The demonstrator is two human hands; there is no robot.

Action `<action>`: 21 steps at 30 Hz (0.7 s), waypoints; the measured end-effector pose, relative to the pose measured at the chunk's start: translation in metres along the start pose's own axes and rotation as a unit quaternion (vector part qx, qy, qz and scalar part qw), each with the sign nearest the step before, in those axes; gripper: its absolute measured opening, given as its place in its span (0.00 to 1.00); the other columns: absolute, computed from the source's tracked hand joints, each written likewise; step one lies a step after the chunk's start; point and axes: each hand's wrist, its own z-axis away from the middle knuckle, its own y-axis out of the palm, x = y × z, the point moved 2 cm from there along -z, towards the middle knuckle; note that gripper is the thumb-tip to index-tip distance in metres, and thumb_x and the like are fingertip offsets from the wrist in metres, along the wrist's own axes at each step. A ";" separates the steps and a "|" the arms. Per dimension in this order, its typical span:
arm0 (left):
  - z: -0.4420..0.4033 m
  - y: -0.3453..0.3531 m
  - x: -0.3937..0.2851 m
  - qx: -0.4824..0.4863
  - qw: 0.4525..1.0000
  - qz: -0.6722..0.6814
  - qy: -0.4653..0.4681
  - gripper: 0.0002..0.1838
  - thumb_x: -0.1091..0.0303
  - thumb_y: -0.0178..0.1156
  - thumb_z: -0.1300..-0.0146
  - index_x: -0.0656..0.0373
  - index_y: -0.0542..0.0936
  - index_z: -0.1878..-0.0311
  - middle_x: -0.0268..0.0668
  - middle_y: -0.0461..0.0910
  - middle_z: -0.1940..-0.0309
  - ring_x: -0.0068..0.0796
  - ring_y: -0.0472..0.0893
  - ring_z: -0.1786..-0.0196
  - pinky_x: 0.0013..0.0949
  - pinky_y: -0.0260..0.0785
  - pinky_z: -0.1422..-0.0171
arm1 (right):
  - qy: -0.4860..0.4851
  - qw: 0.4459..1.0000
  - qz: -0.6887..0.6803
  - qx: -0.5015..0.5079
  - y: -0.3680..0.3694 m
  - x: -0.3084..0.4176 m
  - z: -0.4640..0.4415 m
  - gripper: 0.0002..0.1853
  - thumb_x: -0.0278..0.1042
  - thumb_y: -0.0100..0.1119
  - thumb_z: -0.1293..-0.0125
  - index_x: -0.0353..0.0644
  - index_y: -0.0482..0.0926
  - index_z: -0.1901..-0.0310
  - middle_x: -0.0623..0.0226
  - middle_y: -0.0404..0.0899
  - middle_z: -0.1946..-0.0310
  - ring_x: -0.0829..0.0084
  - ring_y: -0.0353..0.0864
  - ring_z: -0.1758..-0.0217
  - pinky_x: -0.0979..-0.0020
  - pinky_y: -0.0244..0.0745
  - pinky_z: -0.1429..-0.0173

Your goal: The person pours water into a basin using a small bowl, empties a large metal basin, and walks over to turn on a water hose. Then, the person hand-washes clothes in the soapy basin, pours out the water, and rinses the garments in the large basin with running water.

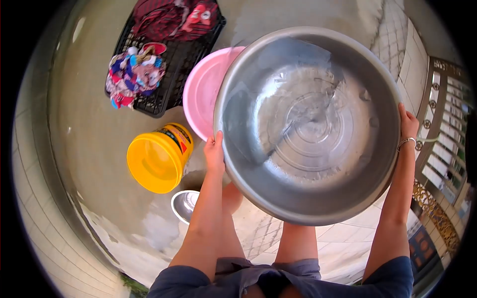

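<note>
A large round metal basin is held up in front of me, its wet inside facing my view. My left hand grips its left rim, thumb on the edge. On the opposite rim, my right hand is closed, with a bracelet at the wrist. Fingers behind the rim are hidden. Partly behind the basin is a pink basin. A yellow bucket lies tilted left of my left hand, and a small metal bowl shows beside my left forearm.
A black crate at the upper left holds dark red checked cloth. A pile of colourful clothes lies over its left side. On the right stands a metal gate. The concrete floor looks wet in places.
</note>
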 end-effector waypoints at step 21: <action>0.111 -0.072 0.079 -0.188 0.973 0.081 -0.103 0.14 0.60 0.56 0.45 0.59 0.69 0.79 0.27 0.68 0.82 0.15 0.64 0.77 0.22 0.59 0.72 | -0.247 0.954 0.142 0.094 0.033 0.156 0.015 0.28 0.58 0.54 0.50 0.34 0.78 0.68 0.56 0.77 0.77 0.66 0.77 0.71 0.69 0.68 0.62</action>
